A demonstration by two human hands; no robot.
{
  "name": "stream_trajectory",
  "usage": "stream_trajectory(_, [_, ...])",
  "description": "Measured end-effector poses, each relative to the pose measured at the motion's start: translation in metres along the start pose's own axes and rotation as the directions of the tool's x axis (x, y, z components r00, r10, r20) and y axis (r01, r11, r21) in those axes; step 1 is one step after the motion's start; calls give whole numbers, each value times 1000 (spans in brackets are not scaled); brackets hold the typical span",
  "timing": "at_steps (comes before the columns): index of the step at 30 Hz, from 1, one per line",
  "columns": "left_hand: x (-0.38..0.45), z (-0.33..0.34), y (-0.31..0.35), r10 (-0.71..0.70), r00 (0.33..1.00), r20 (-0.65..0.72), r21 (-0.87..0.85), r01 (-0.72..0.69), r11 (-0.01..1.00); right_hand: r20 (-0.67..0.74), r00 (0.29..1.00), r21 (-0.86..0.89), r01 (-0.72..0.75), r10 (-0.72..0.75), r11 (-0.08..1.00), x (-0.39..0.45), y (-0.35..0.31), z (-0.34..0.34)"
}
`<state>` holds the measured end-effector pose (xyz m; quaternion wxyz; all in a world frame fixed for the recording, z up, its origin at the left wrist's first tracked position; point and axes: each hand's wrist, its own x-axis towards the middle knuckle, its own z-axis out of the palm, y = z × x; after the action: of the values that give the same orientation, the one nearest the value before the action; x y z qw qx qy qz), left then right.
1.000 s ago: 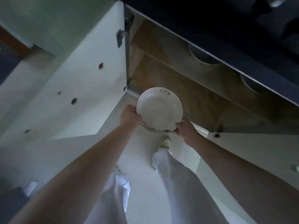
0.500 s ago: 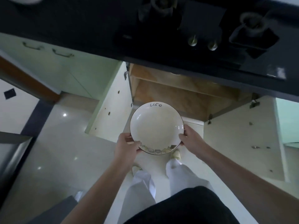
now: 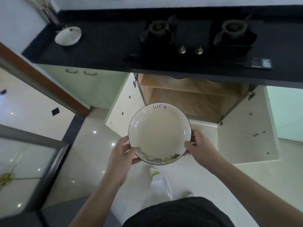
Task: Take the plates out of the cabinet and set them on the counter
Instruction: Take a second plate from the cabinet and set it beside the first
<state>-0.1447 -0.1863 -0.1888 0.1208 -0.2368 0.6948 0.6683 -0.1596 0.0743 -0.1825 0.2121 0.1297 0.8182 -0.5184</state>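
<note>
Both hands (image 3: 122,158) grip plate (image 3: 159,134) rim, below counter (image 3: 105,51) edge.

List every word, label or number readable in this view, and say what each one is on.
"Life": handwritten-style black lettering on the far inner rim of the white plate, which both hands hold over the floor in front of the open cabinet.
Sticker at the front right corner of the stove: it carries print, but too small and blurred to read.
No other text is legible.
</note>
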Motion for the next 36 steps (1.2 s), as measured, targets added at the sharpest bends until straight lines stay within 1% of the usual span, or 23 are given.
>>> stream_trajectory(3, [-24, 1, 4, 1, 1000, 20, -4, -1, 1000, 14, 1000, -23, 15, -15, 1000, -28, 10, -7])
stream_trajectory(7, [-42, 0, 13, 38, 998, 50, 9, -38, 999, -4, 996, 37, 85, -84, 996, -51, 14, -15])
stream_trajectory(10, [-48, -6, 17, 58, 996, 72, 17, -60, 998, 31, 992, 271, 110, -123, 956, -50, 5, -31])
stream_trajectory(11, [-48, -8, 17, 59, 995, 79, 14, -60, 998, 35, 990, 316, 121, -139, 941, -48, 0, -36])
stream_trajectory(14, [-44, -17, 21, 53, 994, 96, 10, -54, 998, -11, 984, 310, 173, -179, 935, -41, -14, -41])
stream_trajectory(19, [-31, -49, 27, 51, 991, 127, -27, -47, 999, -32, 986, 237, 169, -166, 957, -29, -32, -14])
stream_trajectory(22, [-20, -80, 35, 33, 989, 147, -20, -31, 999, -39, 985, 243, 171, -166, 955, -21, -47, 15])
stream_trajectory(26, [0, -131, 49, 39, 977, 209, -19, -35, 999, -57, 986, 266, 167, -158, 949, -7, -71, 58])
stream_trajectory(29, [16, -162, 57, 35, 970, 242, -2, -36, 999, -32, 988, 306, 154, -151, 940, 3, -87, 81])
stream_trajectory(32, [32, -178, 65, 38, 957, 286, -6, -37, 999, -9, 989, 335, 145, -150, 931, 10, -101, 92])
stream_trajectory(36, [54, -184, 74, 56, 955, 292, -28, -50, 998, -49, 989, 355, 148, -140, 923, 24, -117, 100])
